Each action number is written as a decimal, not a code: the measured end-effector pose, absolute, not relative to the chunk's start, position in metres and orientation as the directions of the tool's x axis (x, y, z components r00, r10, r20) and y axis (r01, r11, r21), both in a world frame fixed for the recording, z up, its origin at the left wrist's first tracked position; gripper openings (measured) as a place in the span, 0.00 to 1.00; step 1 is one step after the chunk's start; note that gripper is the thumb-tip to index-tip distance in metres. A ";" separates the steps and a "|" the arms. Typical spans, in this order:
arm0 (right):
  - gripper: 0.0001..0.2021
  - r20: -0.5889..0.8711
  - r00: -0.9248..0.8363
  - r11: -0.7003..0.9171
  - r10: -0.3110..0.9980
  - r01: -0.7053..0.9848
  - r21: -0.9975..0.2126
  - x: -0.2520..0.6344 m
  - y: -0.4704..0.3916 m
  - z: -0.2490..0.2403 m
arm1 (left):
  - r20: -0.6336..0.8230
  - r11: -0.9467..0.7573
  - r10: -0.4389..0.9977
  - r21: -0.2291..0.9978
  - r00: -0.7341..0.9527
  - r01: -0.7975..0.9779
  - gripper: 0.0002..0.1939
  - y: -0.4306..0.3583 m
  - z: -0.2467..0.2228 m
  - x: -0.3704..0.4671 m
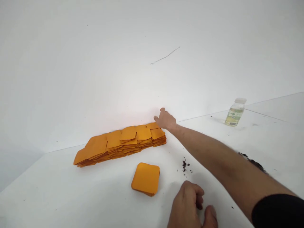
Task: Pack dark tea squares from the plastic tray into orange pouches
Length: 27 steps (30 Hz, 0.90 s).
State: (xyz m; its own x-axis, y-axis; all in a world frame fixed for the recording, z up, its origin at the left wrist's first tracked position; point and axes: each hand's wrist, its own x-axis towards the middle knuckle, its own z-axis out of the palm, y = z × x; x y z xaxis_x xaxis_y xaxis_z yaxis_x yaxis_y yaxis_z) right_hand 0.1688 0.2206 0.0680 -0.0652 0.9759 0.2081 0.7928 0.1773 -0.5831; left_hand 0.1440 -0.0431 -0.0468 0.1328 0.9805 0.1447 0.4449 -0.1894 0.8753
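A long row of overlapping orange squares [114,141], thin like paper or card and with rounded corners, lies piled along the base of the white wall. My right hand [167,119] reaches to the far right end of this row, close by the wall. Its thumb and a finger stand apart; the other fingers are partly hidden, and nothing shows between them. Nearer to me is a small separate stack of orange squares [146,178], lying flat. Right of that stack, at the bottom of the view, my left hand [187,205] is open, fingers loosely bent and thumb apart, holding nothing.
A clear bottle with a white cap and printed label [235,112] stands on the white surface at the right, near the wall. Dark crumbs [184,164] lie beside my right forearm, and a larger dark heap [255,164] shows behind it.
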 end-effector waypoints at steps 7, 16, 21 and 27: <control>0.17 0.353 -0.296 0.460 0.887 0.630 -0.626 0.268 0.107 0.094 | 0.579 -0.544 0.803 0.616 0.142 0.570 0.08 -0.040 -0.030 0.130; 0.09 0.408 -0.409 0.577 0.816 0.530 -0.622 0.366 -0.017 0.020 | 0.273 0.222 0.867 0.538 -0.418 0.813 0.22 -0.030 0.019 0.040; 0.08 0.416 -0.438 0.599 0.797 0.478 -0.643 0.365 -0.017 0.007 | 0.075 0.405 0.868 0.462 -0.490 0.789 0.30 -0.019 -0.005 0.010; 0.06 0.501 -0.408 0.644 0.763 0.414 -0.644 0.358 -0.017 0.003 | -0.018 0.482 0.851 0.423 -0.525 0.767 0.23 -0.019 -0.013 0.008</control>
State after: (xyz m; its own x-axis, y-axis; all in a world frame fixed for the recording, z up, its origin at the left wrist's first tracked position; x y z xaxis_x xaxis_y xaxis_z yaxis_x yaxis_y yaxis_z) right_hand 0.3584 -0.0171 0.0031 -0.4082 0.7633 0.5007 0.4141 0.6436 -0.6436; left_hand 0.0082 -0.0186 -0.0129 -0.5251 0.8508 -0.0178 0.7670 0.4822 0.4232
